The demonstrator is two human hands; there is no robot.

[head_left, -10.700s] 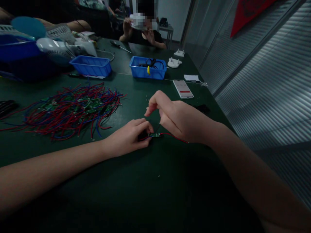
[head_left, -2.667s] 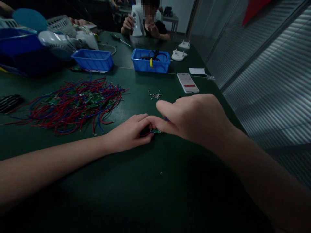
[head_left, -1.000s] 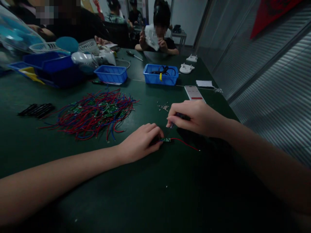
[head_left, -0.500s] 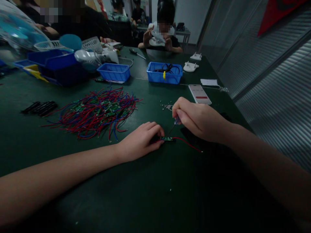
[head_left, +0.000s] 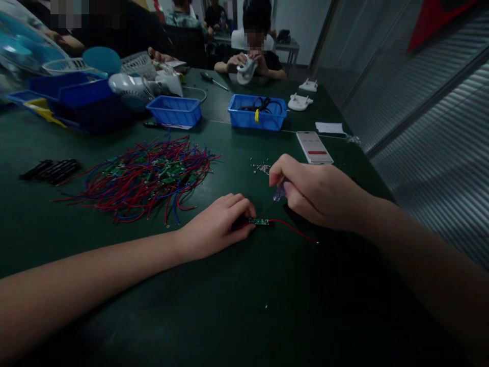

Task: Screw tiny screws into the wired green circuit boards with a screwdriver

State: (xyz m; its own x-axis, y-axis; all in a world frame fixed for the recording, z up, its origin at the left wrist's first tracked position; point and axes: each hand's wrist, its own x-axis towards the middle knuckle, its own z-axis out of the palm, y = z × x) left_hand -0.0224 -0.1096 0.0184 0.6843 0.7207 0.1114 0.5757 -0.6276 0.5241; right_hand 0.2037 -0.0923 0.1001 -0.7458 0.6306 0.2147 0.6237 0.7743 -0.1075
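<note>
My left hand (head_left: 225,221) rests on the green table, its thumb and fingers closed on one end of a small green circuit board (head_left: 262,222). A red wire (head_left: 294,230) runs from the board's far end to the right. My right hand (head_left: 311,191) grips a screwdriver (head_left: 279,192) by its clear purplish handle. The thin shaft slants down to the left, its tip at or just above the board; contact is too small to make out. Several small screws (head_left: 263,167) lie behind my right hand. To the left spreads a pile of circuit boards with red and blue wires (head_left: 148,178).
Black plastic parts (head_left: 51,171) lie at the far left. A blue bin (head_left: 256,120) with black cable, another blue bin (head_left: 174,112) and a phone (head_left: 315,148) stand further back. Across the table a person holds a white part (head_left: 246,70). White pieces (head_left: 300,102) lie near the right edge.
The screwdriver's handle shows more, as my right hand's fingers have shifted on it. My left hand still holds the board. The person opposite has lowered the white part. The view has shifted slightly.
</note>
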